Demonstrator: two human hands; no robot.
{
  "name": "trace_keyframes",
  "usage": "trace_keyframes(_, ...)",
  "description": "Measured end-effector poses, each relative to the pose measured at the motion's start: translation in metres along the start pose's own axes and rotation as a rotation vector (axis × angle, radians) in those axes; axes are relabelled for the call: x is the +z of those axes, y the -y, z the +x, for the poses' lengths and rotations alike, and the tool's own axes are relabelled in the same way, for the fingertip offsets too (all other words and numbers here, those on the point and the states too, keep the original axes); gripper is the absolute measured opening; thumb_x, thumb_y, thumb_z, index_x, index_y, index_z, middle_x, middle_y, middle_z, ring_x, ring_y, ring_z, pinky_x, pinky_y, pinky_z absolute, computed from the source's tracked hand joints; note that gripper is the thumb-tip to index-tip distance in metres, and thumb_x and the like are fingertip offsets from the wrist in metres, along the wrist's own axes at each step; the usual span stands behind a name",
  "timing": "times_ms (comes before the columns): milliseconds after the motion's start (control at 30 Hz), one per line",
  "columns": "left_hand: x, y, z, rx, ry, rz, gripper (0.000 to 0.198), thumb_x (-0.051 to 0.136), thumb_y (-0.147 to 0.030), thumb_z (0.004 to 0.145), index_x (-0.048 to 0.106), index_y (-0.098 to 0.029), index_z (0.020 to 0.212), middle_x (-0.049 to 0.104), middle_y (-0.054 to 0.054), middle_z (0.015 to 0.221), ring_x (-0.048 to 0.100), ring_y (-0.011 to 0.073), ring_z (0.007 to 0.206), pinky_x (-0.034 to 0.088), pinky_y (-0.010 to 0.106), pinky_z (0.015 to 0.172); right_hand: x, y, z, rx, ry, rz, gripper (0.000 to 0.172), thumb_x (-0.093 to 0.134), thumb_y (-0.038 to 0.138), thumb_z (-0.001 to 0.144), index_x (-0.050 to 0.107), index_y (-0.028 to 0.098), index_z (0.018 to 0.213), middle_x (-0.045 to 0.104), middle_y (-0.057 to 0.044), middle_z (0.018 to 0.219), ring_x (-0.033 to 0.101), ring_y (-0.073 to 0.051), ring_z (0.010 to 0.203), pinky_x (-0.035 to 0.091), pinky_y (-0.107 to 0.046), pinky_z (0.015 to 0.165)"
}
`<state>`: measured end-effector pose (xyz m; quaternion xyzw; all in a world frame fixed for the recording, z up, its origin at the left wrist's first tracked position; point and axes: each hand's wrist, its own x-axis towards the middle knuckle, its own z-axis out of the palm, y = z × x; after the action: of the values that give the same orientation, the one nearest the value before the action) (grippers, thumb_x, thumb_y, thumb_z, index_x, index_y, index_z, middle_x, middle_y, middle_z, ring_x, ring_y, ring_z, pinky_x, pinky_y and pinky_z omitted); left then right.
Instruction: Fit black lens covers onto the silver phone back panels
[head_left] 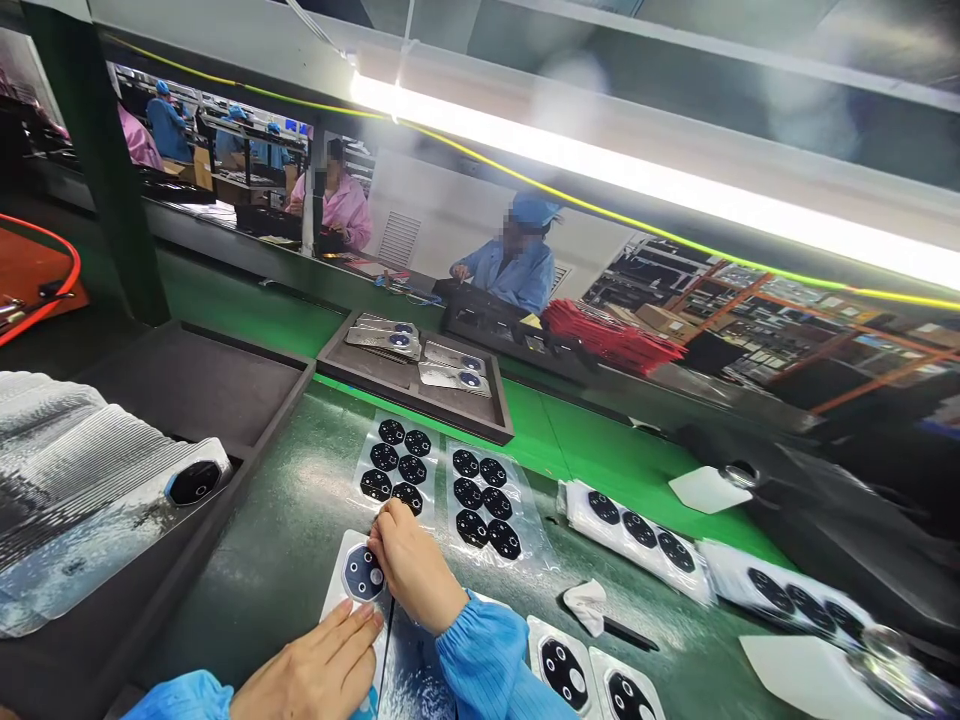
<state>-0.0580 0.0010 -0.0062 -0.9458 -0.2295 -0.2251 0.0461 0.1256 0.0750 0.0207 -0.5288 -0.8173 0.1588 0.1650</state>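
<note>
A phone back cover (352, 590) with a round camera ring lies on the green mat in front of me. My left hand (315, 670) rests flat on its lower edge, fingers stretched out. My right hand (412, 570) is curled, fingertips pinched at the top of the cover beside the camera ring; what they pinch is too small to name. Just beyond the fingertips lies a clear sheet (394, 465) carrying several black round lens stickers, and a second such sheet (487, 500) lies to its right.
A dark tray (420, 400) with several silver covers sits behind the sheets. A stack of wrapped covers (90, 490) fills a tray at left. More covers (592, 680), sticker strips (637, 530), a white cloth (585, 605) and a black pen lie to the right. Other workers sit across the line.
</note>
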Motion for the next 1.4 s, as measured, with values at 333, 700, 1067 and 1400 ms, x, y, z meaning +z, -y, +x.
trace_keyframes(333, -0.019, 0.001, 0.011, -0.007, -0.066, 0.028, 0.032, 0.035, -0.003, 0.096, 0.062, -0.007, 0.114, 0.070, 0.013, 0.121, 0.064, 0.0208, 0.117, 0.047, 0.031, 0.108, -0.006, -0.009, 0.006, -0.111, 0.043, 0.011, 0.015, 0.057, 0.005, 0.085, 0.052, 0.020, 0.083, 0.053, -0.003, 0.093, 0.057, -0.015, 0.083, 0.051, -0.027, 0.073)
trace_keyframes(700, -0.022, 0.005, 0.014, 0.059, -0.014, 0.061, 0.039, 0.027, -0.005, 0.099, 0.063, -0.006, 0.112, 0.071, 0.013, 0.119, 0.066, 0.0211, 0.113, 0.053, 0.031, 0.101, 0.006, 0.003, -0.001, -0.184, -0.063, -0.229, 0.017, 0.047, 0.001, 0.085, 0.052, 0.017, 0.085, 0.053, -0.007, 0.092, 0.050, -0.022, 0.084, 0.049, -0.035, 0.073)
trace_keyframes(1067, -0.016, 0.003, 0.012, 0.036, -0.060, 0.086, 0.041, 0.025, -0.005, 0.100, 0.064, -0.005, 0.112, 0.071, 0.013, 0.118, 0.064, 0.0218, 0.116, 0.051, 0.032, 0.103, 0.016, 0.003, -0.015, -0.154, -0.096, -0.180, 0.018, 0.043, 0.003, 0.087, 0.048, 0.021, 0.083, 0.055, -0.002, 0.081, 0.051, -0.018, 0.070, 0.042, -0.030, 0.063)
trace_keyframes(1400, -0.024, 0.005, 0.017, 0.064, -0.080, 0.149, 0.041, 0.026, -0.004, 0.099, 0.066, -0.008, 0.106, 0.073, 0.010, 0.114, 0.069, 0.0201, 0.109, 0.056, 0.030, 0.095, 0.001, 0.008, -0.016, 0.008, 0.004, 0.187, 0.026, 0.048, -0.002, 0.075, 0.048, 0.022, 0.086, 0.058, -0.001, 0.084, 0.052, -0.017, 0.073, 0.036, -0.028, 0.063)
